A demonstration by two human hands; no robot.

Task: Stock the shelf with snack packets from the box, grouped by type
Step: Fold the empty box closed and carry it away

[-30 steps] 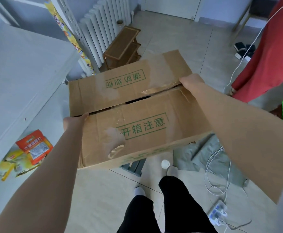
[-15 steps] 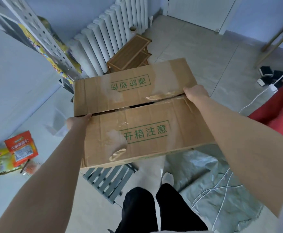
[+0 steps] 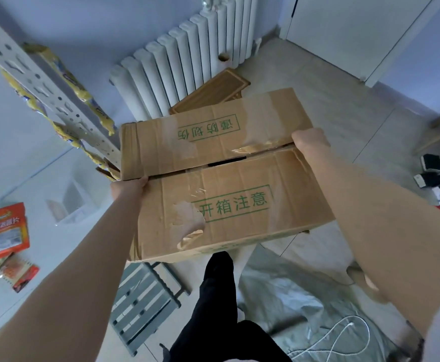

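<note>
Both box (image 3: 226, 178) ends grasped by fingers (image 3: 140, 181): left hand (image 3: 127, 189), right hand (image 3: 309, 141); floor (image 3: 344, 100) ahead open.

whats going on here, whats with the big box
A person is holding a cardboard box up off the floor, with the left hand gripping its left edge and the right hand its right edge. The top flaps are folded shut, with only a narrow gap at the seam. An orange packet and a few other packets lie on the white shelf to the left.
</note>
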